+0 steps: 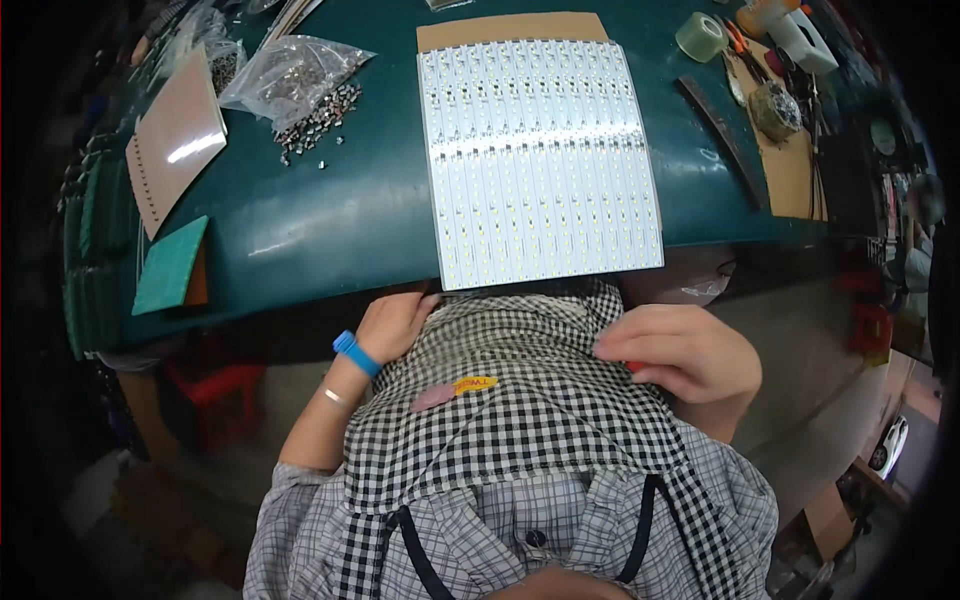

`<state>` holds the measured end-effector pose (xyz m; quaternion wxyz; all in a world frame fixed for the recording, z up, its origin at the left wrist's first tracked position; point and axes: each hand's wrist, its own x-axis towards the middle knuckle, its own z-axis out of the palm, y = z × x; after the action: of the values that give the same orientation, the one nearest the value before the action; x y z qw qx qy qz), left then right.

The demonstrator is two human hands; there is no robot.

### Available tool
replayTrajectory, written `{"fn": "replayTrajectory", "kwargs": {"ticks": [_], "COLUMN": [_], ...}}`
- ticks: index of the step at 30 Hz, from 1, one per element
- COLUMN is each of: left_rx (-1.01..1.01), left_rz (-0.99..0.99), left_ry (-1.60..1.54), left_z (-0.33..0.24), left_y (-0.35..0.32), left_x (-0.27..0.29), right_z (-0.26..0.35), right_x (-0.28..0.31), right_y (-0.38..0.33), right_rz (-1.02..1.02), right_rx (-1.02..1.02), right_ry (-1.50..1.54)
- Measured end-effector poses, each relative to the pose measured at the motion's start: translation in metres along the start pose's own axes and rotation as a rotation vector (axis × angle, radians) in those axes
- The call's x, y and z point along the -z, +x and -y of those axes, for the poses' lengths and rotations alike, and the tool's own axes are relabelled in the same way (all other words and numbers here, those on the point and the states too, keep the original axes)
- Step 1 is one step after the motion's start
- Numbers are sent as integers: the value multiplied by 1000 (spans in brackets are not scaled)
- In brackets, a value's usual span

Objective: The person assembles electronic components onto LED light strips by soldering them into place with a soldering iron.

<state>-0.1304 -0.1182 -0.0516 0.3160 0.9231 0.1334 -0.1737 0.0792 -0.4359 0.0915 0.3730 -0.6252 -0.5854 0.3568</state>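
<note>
One plaid shirt (522, 505) faces one LED sheet (540, 180), left grip (392, 325) unclear, right grip (692, 352) half-curled around one red object (636, 366).

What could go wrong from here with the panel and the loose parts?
The panel juts past the near edge of the table, so the left hand, close to its corner, could bump it. The small metal parts lie loose beside the bag; a stray brush might scatter them.
</note>
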Motion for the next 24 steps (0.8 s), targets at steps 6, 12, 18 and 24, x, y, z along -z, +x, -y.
{"fn": "replayTrajectory", "kwargs": {"ticks": [6, 12, 18, 24], "left_rx": [-11, -646, -397, -355], "left_rz": [10, -269, -90, -134], "left_ry": [84, -69, -295, -473], "left_z": [-2, -50, -48, -12], "left_y": [21, -10, -70, -114], "left_x": [-13, 22, 83, 118], "right_z": [-34, -67, -28, 23], "right_x": [-70, -122, -71, -4], "right_y": [7, 26, -5, -73], "right_rz": [-65, -476, -443, -639], "right_rx": [-247, -245, -88, 2], "right_ry": [-246, -342, 79, -48]}}
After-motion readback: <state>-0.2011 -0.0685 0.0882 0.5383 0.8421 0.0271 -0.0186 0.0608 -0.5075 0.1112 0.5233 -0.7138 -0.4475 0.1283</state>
